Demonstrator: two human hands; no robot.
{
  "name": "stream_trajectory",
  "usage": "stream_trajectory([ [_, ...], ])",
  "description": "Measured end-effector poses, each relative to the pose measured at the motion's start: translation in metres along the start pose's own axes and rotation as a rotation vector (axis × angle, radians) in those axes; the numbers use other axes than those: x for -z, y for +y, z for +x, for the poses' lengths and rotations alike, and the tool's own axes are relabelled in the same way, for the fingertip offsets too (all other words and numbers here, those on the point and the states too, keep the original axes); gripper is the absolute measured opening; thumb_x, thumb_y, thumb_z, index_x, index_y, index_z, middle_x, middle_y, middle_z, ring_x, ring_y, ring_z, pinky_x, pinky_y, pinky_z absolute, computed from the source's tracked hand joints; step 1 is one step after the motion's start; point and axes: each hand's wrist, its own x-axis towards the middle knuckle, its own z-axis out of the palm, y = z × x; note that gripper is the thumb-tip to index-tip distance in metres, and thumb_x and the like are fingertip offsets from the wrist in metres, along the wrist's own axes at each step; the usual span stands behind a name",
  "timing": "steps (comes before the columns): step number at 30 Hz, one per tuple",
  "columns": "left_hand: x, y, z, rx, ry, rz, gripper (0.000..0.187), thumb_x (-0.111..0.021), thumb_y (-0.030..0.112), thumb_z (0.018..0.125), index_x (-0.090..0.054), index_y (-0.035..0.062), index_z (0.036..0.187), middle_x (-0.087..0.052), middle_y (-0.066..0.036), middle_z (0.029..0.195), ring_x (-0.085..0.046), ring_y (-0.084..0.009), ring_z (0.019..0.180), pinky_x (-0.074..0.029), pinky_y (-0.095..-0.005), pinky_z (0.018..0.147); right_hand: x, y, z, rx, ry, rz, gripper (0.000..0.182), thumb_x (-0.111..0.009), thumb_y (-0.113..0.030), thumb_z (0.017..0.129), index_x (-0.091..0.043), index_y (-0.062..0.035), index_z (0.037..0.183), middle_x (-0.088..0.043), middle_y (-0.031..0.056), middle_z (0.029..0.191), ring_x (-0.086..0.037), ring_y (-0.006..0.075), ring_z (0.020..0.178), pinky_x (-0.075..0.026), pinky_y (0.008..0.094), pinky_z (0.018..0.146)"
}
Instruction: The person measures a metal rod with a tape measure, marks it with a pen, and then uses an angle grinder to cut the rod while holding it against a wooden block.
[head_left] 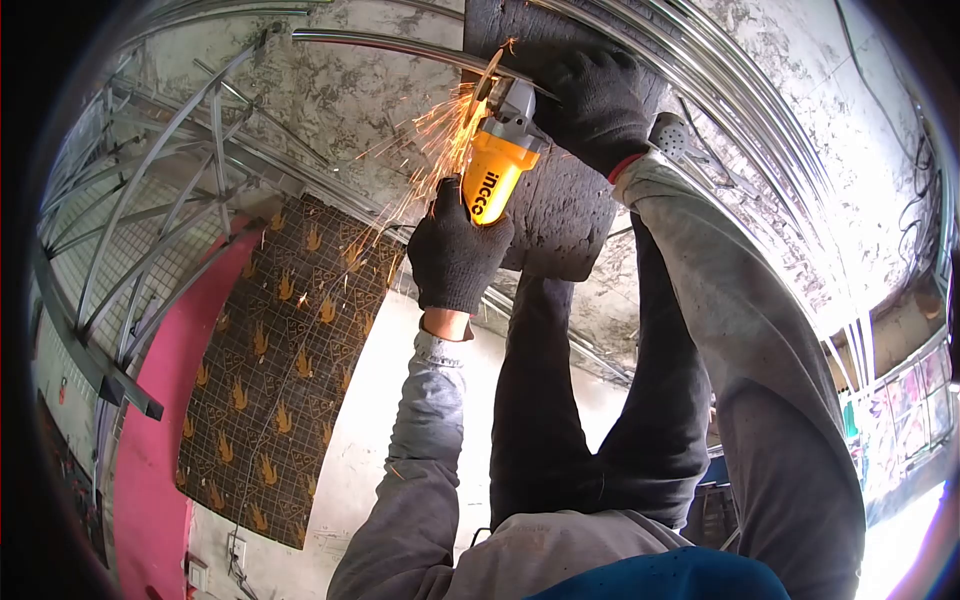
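A yellow and black angle grinder (497, 172) is held by its body in my left hand (455, 250), which wears a dark knit glove. Its cutting disc (485, 88) meets a shiny metal tube (390, 40), and orange sparks (440, 140) spray down and left. My right hand (592, 105), also gloved, presses down at the tube's near end, beside the grinder head. Its fingers are curled, and the tube's end is partly hidden under them. Beneath both lies a dark, worn board (565, 215).
Long bent metal tubes (740, 90) run along the upper right. A welded metal frame (150, 210) stands at left, near a pink panel (160, 440) and a dark patterned sheet (290, 370). My legs (545, 390) are below the board. Power cords hang by a wall outlet (237, 550).
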Motion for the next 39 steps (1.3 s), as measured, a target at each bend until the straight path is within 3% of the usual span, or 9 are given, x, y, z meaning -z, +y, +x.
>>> stream_trajectory([
  [11, -0.007, -0.006, -0.001, 0.013, -0.034, -0.099, 0.055, -0.083, 0.036, 0.08, -0.061, 0.0065, 0.122, -0.074, -0.018, 0.095, -0.075, -0.0394, 0.082, -0.061, -0.0475, 0.072, -0.005, 0.005, -0.002, -0.031, -0.077, -0.052, 0.045, -0.075, -0.04, 0.085, -0.075, -0.027, 0.128, -0.072, 0.0086, 0.12, -0.063, 0.0327, 0.12, -0.038, 0.0552, 0.107],
  [14, -0.009, -0.008, -0.002, -0.067, 0.074, 0.034, 0.056, -0.083, 0.036, 0.08, -0.061, 0.0071, 0.122, -0.074, -0.019, 0.097, -0.075, -0.0394, 0.083, -0.061, -0.0483, 0.072, -0.006, 0.005, -0.002, -0.024, -0.053, -0.03, 0.045, -0.076, -0.04, 0.085, -0.074, -0.027, 0.129, -0.072, 0.0084, 0.119, -0.064, 0.0325, 0.12, -0.039, 0.0548, 0.107],
  [16, 0.0, -0.001, 0.001, 0.005, -0.035, 0.02, 0.056, -0.083, 0.035, 0.079, -0.06, 0.0081, 0.123, -0.074, -0.018, 0.097, -0.075, -0.0391, 0.084, -0.061, -0.0483, 0.073, -0.005, 0.006, 0.001, 0.042, 0.061, 0.104, 0.044, -0.076, -0.039, 0.085, -0.075, -0.0271, 0.127, -0.072, 0.0077, 0.119, -0.064, 0.0324, 0.12, -0.039, 0.0543, 0.105],
  [22, 0.001, 0.003, 0.0, 0.011, -0.024, -0.02, 0.054, -0.083, 0.033, 0.079, -0.06, 0.0087, 0.121, -0.075, -0.019, 0.096, -0.076, -0.0399, 0.085, -0.061, -0.0492, 0.073, -0.006, 0.004, -0.002, -0.01, -0.025, -0.053, 0.042, -0.076, -0.036, 0.086, -0.076, -0.029, 0.127, -0.074, 0.0068, 0.118, -0.066, 0.0317, 0.116, -0.04, 0.0535, 0.103],
  [26, 0.003, 0.004, 0.002, -0.001, -0.01, -0.043, 0.053, -0.082, 0.032, 0.079, -0.06, 0.0084, 0.121, -0.075, -0.018, 0.096, -0.076, -0.0402, 0.085, -0.061, -0.0495, 0.073, 0.001, 0.001, 0.002, -0.008, -0.003, 0.029, 0.042, -0.076, -0.038, 0.086, -0.076, -0.0284, 0.127, -0.074, 0.007, 0.116, -0.067, 0.0311, 0.114, -0.04, 0.0535, 0.103],
  [28, 0.008, 0.008, 0.003, 0.082, -0.113, -0.011, 0.053, -0.082, 0.032, 0.079, -0.061, 0.008, 0.121, -0.075, -0.018, 0.095, -0.076, -0.0398, 0.085, -0.061, -0.049, 0.074, 0.001, 0.001, 0.001, -0.011, 0.003, 0.018, 0.042, -0.076, -0.039, 0.086, -0.076, -0.0282, 0.127, -0.074, 0.0064, 0.116, -0.067, 0.0301, 0.115, -0.04, 0.053, 0.102],
  [39, 0.002, 0.003, 0.0, 0.025, -0.02, -0.031, 0.052, -0.082, 0.032, 0.079, -0.062, 0.007, 0.12, -0.076, -0.018, 0.098, -0.076, -0.0389, 0.087, -0.062, -0.0482, 0.075, -0.004, 0.005, 0.0, 0.011, 0.016, 0.001, 0.042, -0.078, -0.037, 0.083, -0.077, -0.0265, 0.124, -0.074, 0.0062, 0.111, -0.068, 0.0307, 0.111, -0.042, 0.0519, 0.099],
])
